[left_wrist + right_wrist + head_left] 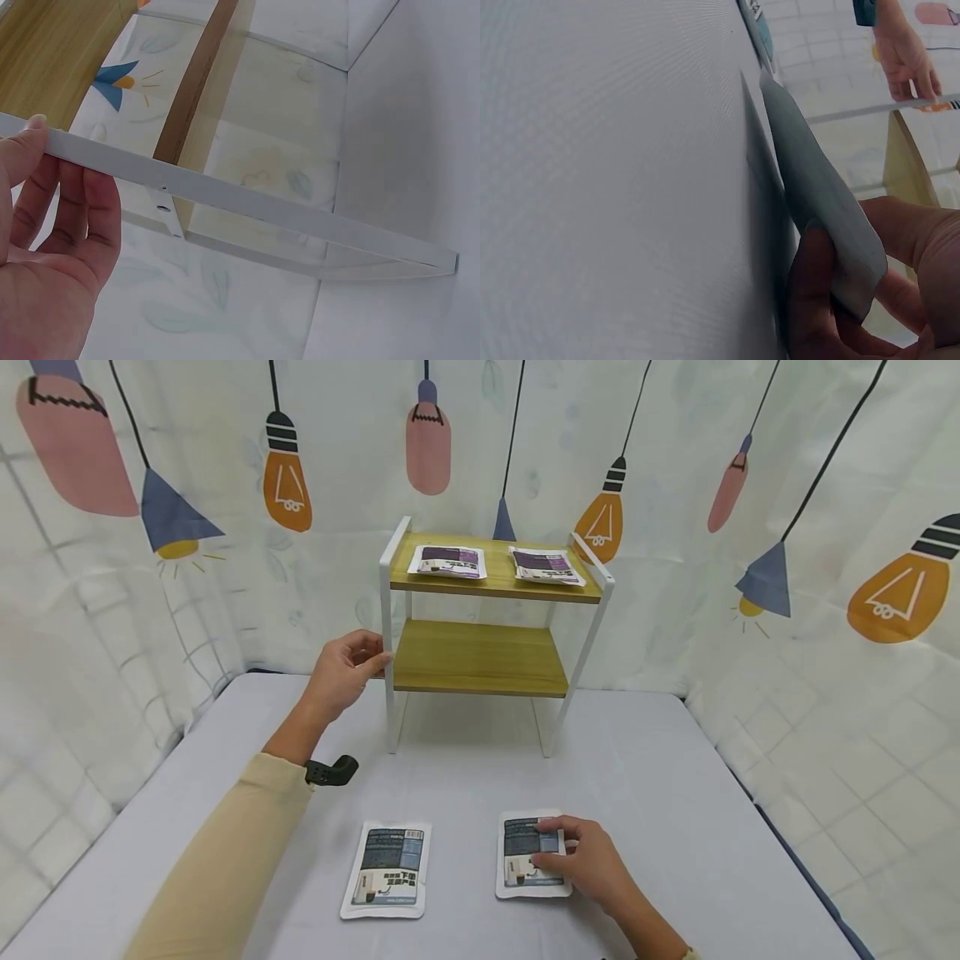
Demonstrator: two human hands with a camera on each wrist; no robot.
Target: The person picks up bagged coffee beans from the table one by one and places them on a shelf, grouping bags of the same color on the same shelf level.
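A small two-tier shelf [480, 657] with white legs and wood-look boards stands on the white table. My left hand [347, 670] pinches its front left leg between thumb and fingers, close to the lower board; the left wrist view shows the fingers round the white leg [247, 196]. Near the front, my right hand [581, 860] grips the right edge of a flat white packet [521, 852] with a dark printed label. From the right wrist, this packet [821, 195] shows edge-on between thumb and fingers, close over the tabletop. A similar packet [390, 870] lies to its left.
Two purple-labelled packets lie on the top board, one on the left [448, 562] and one on the right [546, 567]. The lower board [480, 657] is bare wood-look. Patterned curtains [495, 460] enclose the table [465, 793] at the back and sides.
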